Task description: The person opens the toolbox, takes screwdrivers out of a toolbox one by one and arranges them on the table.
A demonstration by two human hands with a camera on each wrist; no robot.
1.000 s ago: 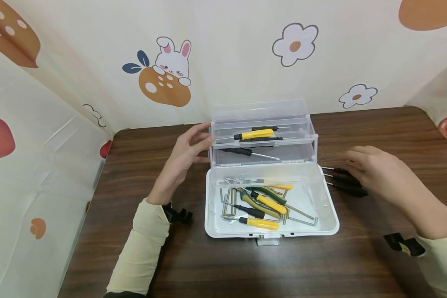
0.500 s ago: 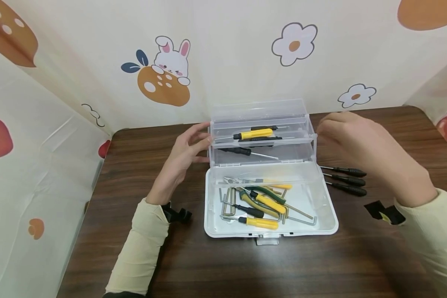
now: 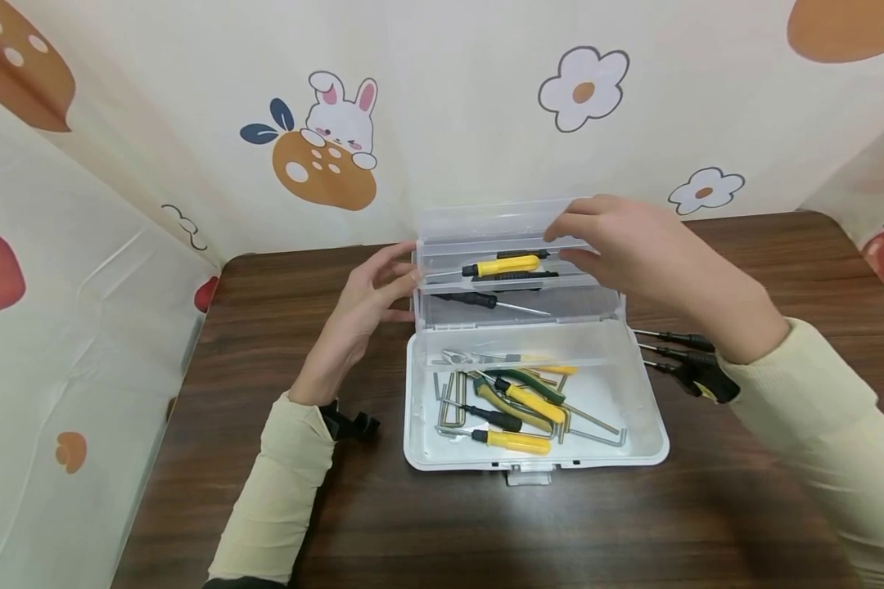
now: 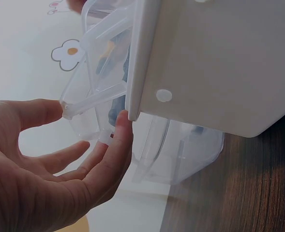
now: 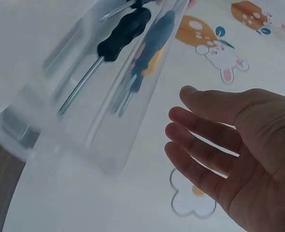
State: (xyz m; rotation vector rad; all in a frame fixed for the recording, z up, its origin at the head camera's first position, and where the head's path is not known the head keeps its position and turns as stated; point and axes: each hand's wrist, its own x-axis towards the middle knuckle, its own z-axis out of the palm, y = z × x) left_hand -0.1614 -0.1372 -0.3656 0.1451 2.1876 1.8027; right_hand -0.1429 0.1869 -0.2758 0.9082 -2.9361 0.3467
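A clear-lidded white toolbox (image 3: 651, 425) stands with its tiered clear trays (image 3: 589, 304) raised at the back. My left hand (image 3: 364, 298) grips the trays' left side; in the left wrist view its thumb touches a clear plastic arm and a fingertip meets the white edge. Over the trays' right end is my right hand (image 3: 633, 245), fingers loosely bent and nothing in them, as the right wrist view shows. A yellow-handled screwdriver (image 3: 511, 265) lies in the upper tray, near black-handled ones. In a lower tray rests a black screwdriver (image 3: 479, 299).
The box's base holds pliers (image 3: 493, 397), hex keys (image 3: 457, 405) and several screwdrivers (image 3: 519, 442). Black-handled screwdrivers (image 3: 678, 338) lie on the table right of the box, partly hidden by my right wrist. A patterned sheet (image 3: 471, 123) hangs close behind.
My right hand has moved from beside the black screwdrivers on the table, up and left, to above the trays. The left hand has stayed at the trays' left side.
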